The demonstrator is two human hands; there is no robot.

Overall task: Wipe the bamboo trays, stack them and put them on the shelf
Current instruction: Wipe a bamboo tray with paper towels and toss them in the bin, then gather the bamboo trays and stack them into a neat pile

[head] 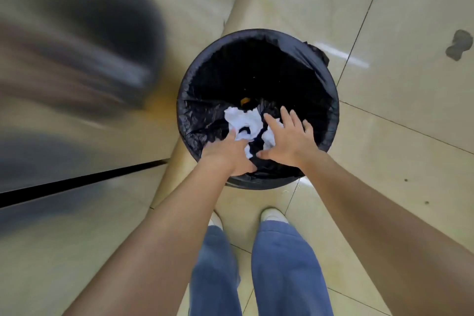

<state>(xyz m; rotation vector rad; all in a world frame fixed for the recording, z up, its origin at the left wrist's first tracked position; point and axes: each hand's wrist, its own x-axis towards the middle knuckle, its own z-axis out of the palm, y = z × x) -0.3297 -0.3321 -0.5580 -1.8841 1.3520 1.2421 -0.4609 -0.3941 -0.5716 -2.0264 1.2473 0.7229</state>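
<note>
I look straight down at a round black bin lined with a black bag, standing on the tiled floor. Both my hands reach over its near rim. Crumpled white tissue lies just beyond my fingers inside the bin. My left hand has its fingers extended and touching the tissue's near edge. My right hand is spread wide with fingers apart, over another white wad. Whether either hand still grips the tissue is unclear. No bamboo trays or shelf are in view.
A shiny steel cabinet front with a dark seam fills the left side, close to the bin. Beige floor tiles extend to the right, with a dark stain. My legs in blue trousers and light shoes stand just before the bin.
</note>
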